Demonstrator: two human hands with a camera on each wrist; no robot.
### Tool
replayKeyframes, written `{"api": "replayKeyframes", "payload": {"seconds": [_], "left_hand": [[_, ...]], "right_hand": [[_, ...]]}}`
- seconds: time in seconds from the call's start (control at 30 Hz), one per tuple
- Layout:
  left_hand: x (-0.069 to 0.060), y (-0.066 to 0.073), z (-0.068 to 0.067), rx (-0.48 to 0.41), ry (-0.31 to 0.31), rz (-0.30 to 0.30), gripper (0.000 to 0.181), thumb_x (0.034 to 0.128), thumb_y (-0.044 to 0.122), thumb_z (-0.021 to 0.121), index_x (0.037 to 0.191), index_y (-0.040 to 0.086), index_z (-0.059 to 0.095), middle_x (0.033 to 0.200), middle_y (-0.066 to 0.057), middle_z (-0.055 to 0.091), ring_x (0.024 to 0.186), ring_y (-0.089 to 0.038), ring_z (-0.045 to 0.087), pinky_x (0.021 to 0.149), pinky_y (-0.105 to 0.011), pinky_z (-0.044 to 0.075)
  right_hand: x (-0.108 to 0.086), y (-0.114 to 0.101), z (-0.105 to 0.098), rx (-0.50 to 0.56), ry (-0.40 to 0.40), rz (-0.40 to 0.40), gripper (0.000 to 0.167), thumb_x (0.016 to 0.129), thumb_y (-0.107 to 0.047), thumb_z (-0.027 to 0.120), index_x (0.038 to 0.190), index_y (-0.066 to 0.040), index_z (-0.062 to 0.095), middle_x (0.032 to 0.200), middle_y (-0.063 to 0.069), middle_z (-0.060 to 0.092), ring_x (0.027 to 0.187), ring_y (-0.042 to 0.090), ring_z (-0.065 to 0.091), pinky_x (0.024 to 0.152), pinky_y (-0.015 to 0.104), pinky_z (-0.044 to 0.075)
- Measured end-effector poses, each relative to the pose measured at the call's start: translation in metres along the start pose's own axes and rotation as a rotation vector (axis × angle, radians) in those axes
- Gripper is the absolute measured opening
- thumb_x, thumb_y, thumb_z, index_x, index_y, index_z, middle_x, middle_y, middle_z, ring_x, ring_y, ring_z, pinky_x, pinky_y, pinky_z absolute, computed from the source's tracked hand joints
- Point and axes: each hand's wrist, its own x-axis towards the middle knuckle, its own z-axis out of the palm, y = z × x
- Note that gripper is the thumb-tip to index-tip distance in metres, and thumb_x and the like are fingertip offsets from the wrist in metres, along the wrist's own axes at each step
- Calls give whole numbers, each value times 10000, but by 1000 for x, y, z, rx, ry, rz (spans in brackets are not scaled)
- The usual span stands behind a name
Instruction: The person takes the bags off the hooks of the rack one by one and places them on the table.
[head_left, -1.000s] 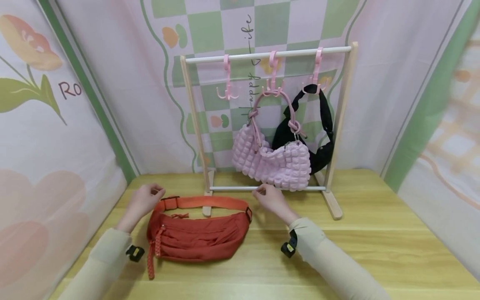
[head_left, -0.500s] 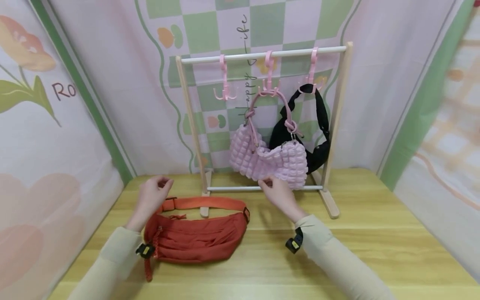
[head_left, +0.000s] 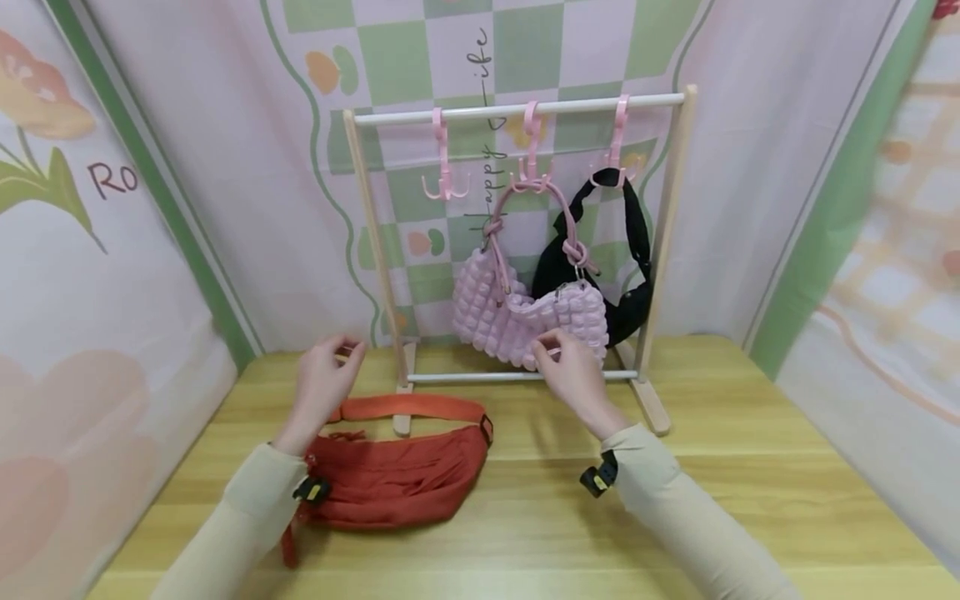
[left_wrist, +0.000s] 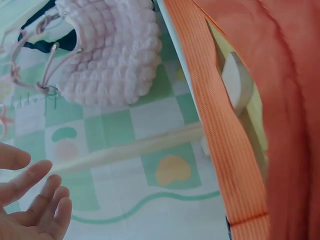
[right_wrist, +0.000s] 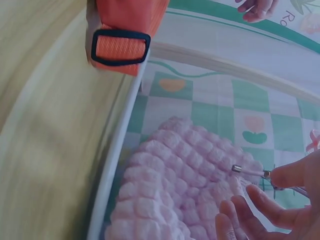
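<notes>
A red-orange waist bag [head_left: 401, 479] lies on the table with its orange strap [head_left: 420, 407] toward the rack. In the head view my left hand [head_left: 328, 379] hovers above the bag's left end, fingers loosely bent, holding nothing; its fingers [left_wrist: 37, 205] stand apart from the thumb in the left wrist view. My right hand [head_left: 573, 375], likewise loosely bent and holding nothing, is in front of a puffy pink handbag [head_left: 491, 312]. That handbag hangs by its knotted handle from the middle pink hook [head_left: 532, 150]. Whether my right fingers touch it, I cannot tell.
Behind stands a wooden rack [head_left: 367, 225] with a white top rail [head_left: 487, 110] and lower rail [head_left: 472, 377]. A black bag [head_left: 551, 267] hangs from the right hook [head_left: 618, 137]. The left hook [head_left: 444, 162] is on the same rail. Patterned fabric walls enclose the wooden table [head_left: 750, 483].
My left hand has risen and moved right, over the waist bag's left end. My right hand has risen slightly and shifted right. The bags stay put while the view pans slightly.
</notes>
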Motion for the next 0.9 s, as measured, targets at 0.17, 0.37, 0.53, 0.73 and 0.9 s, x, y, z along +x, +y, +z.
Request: {"api": "replayKeyframes", "payload": {"seconds": [0.17,0.37,0.53,0.73,0.9], "left_hand": [[5,8,7,-51,49,40,166,905,161,614,942,18,691,978,-147,659,877,-279,627,757,-420,528],[12,16,15,-88,72,109,163,909,130,597,977,11,685,1005,-161,643,945,-302,577,831,-432,484],[19,22,20,-97,80,138,179,915,122,592,1013,0,678,1030,-163,642,1006,-323,576,897,-466,445],[30,29,24,-111,64,166,207,930,151,584,1066,17,663,1070,-151,642,1047,-323,573,950,-481,421],[41,34,28,-97,52,203,250,924,161,584,1133,35,642,1162,-144,627,1120,-327,545,986,-481,399]], "right_hand": [[4,0,-9,-25,61,-20,249,942,-298,559,1039,-90,658,1001,110,698,891,265,681,747,422,527],[9,2,-20,-30,115,-41,248,938,-293,563,1033,-85,658,1007,115,684,879,278,675,771,436,527],[14,6,-25,-20,166,-78,239,935,-275,569,1020,-69,656,1006,130,671,873,286,670,768,429,532],[20,8,-29,-44,211,-62,266,932,-295,572,1060,-70,635,1036,154,624,921,296,658,788,443,519],[25,9,-33,-50,266,-74,267,922,-278,591,1080,-65,625,1033,177,601,949,316,624,822,463,488]]}}
